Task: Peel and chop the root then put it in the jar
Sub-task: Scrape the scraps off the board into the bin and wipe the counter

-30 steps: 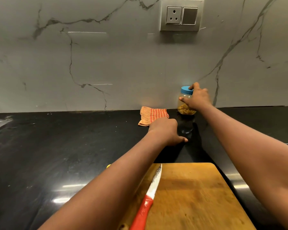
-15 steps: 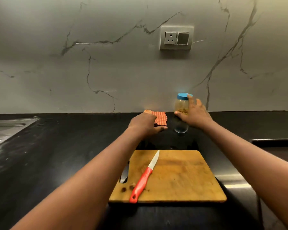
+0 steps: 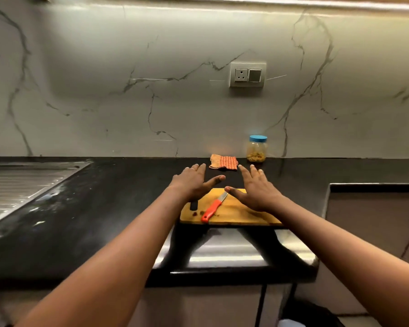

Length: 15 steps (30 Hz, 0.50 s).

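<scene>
A clear jar (image 3: 257,149) with a blue lid stands against the back wall, with yellowish chopped pieces in its lower part. A wooden cutting board (image 3: 232,213) lies on the black counter, and on it rests a knife (image 3: 213,207) with a red handle. A dark tool (image 3: 194,205) lies at the board's left edge beside small peel scraps. My left hand (image 3: 194,182) hovers over the board's far left corner, fingers spread, empty. My right hand (image 3: 255,187) hovers over the board's far right part, also spread and empty, well short of the jar.
An orange checked cloth (image 3: 223,162) lies by the wall left of the jar. A steel sink drainboard (image 3: 21,185) fills the left counter. The counter ends in a step at the right (image 3: 331,192), with a wall socket (image 3: 248,75) above.
My right hand has let go of the jar and my left hand has left the cloth. Both pulled back over the board as the view moved away from the counter.
</scene>
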Available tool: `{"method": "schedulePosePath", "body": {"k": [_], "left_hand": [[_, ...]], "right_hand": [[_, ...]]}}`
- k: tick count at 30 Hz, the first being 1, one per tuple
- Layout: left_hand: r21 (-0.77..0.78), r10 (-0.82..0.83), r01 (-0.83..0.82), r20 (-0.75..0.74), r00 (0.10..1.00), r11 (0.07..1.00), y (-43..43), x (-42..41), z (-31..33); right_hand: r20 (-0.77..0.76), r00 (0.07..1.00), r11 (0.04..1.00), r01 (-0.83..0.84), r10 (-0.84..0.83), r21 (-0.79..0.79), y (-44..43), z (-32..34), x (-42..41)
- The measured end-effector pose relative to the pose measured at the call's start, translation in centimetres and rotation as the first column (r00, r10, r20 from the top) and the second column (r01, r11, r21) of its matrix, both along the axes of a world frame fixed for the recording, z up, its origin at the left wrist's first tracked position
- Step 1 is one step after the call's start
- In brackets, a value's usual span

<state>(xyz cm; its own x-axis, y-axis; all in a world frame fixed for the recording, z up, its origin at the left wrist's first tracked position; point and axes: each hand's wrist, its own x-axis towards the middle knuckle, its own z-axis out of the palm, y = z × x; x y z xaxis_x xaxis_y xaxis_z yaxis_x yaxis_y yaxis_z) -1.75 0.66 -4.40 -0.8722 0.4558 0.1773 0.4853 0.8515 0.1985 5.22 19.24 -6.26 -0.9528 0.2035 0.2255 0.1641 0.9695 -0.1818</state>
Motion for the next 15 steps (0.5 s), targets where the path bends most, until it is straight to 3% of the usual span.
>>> {"method": "schedulePosePath", "body": {"k": [10,15], "left_hand": [[0.006,0.029,-0.029,-0.017,0.999,1.0,-1.8,3.0,-0.4],[0.076,0.022,-0.013,-0.117,0.993,0.997,-1.7,2.2,0.7]], "right_hand": [[-0.011,0.999,0.999,-0.045,0.046,0.017,-2.2,-0.5,2.9],[-0.14,0.988,0.998,-0.053,0.057,0.027,-1.4,0.8,2.3]]}}
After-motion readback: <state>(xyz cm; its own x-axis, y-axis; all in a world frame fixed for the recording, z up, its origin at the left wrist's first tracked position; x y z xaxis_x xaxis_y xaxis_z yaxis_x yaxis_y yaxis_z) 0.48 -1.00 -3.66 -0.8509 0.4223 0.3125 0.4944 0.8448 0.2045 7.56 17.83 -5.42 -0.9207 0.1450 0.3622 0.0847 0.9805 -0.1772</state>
